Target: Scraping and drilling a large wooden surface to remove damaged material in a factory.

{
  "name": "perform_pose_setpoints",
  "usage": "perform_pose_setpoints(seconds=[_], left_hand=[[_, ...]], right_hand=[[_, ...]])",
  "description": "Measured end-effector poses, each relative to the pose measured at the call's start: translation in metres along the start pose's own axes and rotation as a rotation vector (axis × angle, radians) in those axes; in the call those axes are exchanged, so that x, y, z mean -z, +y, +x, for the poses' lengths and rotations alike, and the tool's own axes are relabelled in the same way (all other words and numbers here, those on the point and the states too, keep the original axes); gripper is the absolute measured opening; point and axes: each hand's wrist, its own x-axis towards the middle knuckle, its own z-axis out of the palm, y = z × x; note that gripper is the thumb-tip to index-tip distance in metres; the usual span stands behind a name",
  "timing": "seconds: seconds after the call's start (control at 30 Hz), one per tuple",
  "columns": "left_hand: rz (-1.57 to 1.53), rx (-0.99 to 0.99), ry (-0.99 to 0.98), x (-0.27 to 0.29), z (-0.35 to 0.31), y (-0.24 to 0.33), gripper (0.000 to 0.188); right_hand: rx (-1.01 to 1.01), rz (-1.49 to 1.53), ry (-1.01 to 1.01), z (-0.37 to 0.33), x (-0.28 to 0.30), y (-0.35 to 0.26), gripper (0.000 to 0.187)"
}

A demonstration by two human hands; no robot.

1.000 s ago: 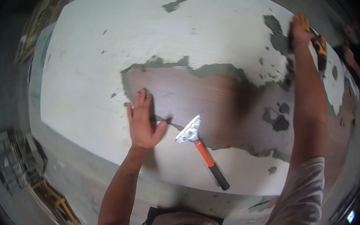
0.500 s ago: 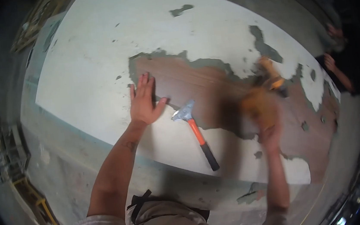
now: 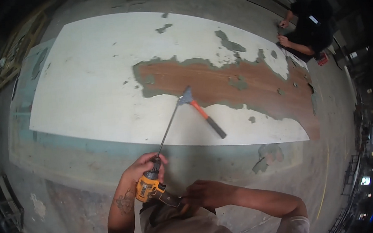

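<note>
My left hand (image 3: 143, 166) is closed around the front of a yellow and black cordless drill (image 3: 147, 186), close to my body. A long thin rod-like bit (image 3: 168, 129) runs up from its chuck, and its tip overlaps the scraper's head in view. Beside the drill's battery end is my right hand (image 3: 205, 193), its fingers curled against it, their tips dark and partly hidden. The scraper (image 3: 203, 115), with a metal head and orange and black handle, lies on a large white panel (image 3: 89, 81). Part of the panel's white layer is gone, baring a brown surface (image 3: 196, 79) edged in grey-green.
A co-worker in dark clothing (image 3: 316, 21) crouches at the panel's far right corner, hands near its edge. A pale green sheet (image 3: 95, 145) shows under the panel's near edge. Wooden frames or pallets (image 3: 21, 54) stand at the far left. Grey floor (image 3: 328, 98) surrounds the panel.
My left hand has left the panel and now grips the drill. My right hand has drawn back from the brown patch toward my body. The view has shifted, showing more of the co-worker.
</note>
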Motion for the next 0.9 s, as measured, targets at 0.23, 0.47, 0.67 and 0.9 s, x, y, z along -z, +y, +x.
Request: perform_pose_setpoints(seconds=[0.23,0.47,0.67,0.9], left_hand=[[-0.053,-0.051,0.517,0.011,-0.058,-0.046,0.013],[-0.252,0.027,0.582,0.018,-0.026,-0.074,0.017],[-0.369,0.033,0.500,0.042,-0.018,-0.067,0.022],[-0.395,-0.016,0.428,0.054,0.002,-0.041,0.021]], right_hand=[[-0.520,0.052,-0.179,0.077,-0.021,-0.029,0.064],[-0.959,-0.042,0.009,0.095,-0.092,-0.027,0.050],[-0.884,-0.265,0.154,0.109,-0.095,-0.020,0.024],[-0.961,-0.342,0.222,0.123,-0.097,-0.006,0.056]])
